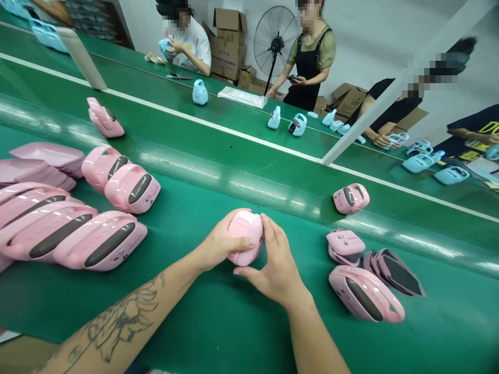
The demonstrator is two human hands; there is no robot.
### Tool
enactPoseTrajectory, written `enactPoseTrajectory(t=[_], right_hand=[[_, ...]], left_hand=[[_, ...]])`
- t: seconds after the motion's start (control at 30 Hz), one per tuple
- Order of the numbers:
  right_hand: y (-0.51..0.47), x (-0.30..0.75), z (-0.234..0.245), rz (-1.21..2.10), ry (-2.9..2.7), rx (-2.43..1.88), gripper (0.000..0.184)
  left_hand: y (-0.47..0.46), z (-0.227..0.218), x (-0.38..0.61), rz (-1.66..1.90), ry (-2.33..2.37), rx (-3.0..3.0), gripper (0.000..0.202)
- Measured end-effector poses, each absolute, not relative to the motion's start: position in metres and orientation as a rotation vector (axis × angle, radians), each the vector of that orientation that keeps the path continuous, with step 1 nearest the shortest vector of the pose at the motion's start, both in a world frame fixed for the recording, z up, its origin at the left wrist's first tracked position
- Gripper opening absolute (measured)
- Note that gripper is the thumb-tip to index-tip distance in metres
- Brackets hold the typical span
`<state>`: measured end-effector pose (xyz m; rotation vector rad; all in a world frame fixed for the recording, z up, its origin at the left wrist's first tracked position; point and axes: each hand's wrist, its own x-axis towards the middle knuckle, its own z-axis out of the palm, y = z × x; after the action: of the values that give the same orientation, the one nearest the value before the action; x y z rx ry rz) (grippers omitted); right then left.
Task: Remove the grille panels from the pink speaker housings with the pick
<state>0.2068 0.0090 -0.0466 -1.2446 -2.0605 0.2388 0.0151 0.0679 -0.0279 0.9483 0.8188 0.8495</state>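
Note:
A rounded pink plastic casing point(246, 228) is held between both hands above the green work surface. My left hand point(222, 240) is closed round its left side, with the thumb lying across the front. On the other side, my right hand point(277, 265) grips the casing, fingers along its right edge and thumb near the bottom. A small raised rectangle shows near the casing's top; its far side is hidden. To the right lie a pink casing with a handle and dark window point(366, 293), a stack of small pink covers point(345, 244) and several dark-faced panels point(393, 271).
Several pink casings point(105, 239) and stacked pink shells point(50, 158) crowd the left. Single pink casings stand farther back, one left point(105, 119), one right point(351, 199). Beyond a white strip point(214, 123), people handle blue casings point(200, 92). A slanted white post point(362, 114) rises at right.

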Motion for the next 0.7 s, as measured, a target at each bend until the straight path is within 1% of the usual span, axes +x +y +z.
enactPoseTrajectory(t=[0.13, 0.23, 0.37, 0.47, 0.7], right_hand=[[0.0084, 0.2077, -0.0456, 0.263, -2.05, -1.238, 0.126], [0.008, 0.2096, -0.0451, 0.346, -2.039, -1.245, 0.124], [0.0076, 0.2121, -0.0445, 0.428, -2.035, -1.275, 0.128], [0.0071, 0.2126, -0.0433, 0.469, -2.037, -1.278, 0.127], [0.0048, 0.2105, -0.0396, 0.472, -2.034, -1.276, 0.121]], left_hand=[[0.0672, -0.0286, 0.0156, 0.837, 0.845, 0.961, 0.101], [0.0669, -0.0287, 0.0162, 0.836, 0.869, 0.967, 0.103], [0.066, -0.029, 0.0186, 0.838, 0.861, 0.95, 0.098], [0.066, -0.0301, 0.0196, 0.83, 0.854, 0.941, 0.092], [0.0669, -0.0316, 0.0197, 0.866, 0.904, 0.902, 0.097]])
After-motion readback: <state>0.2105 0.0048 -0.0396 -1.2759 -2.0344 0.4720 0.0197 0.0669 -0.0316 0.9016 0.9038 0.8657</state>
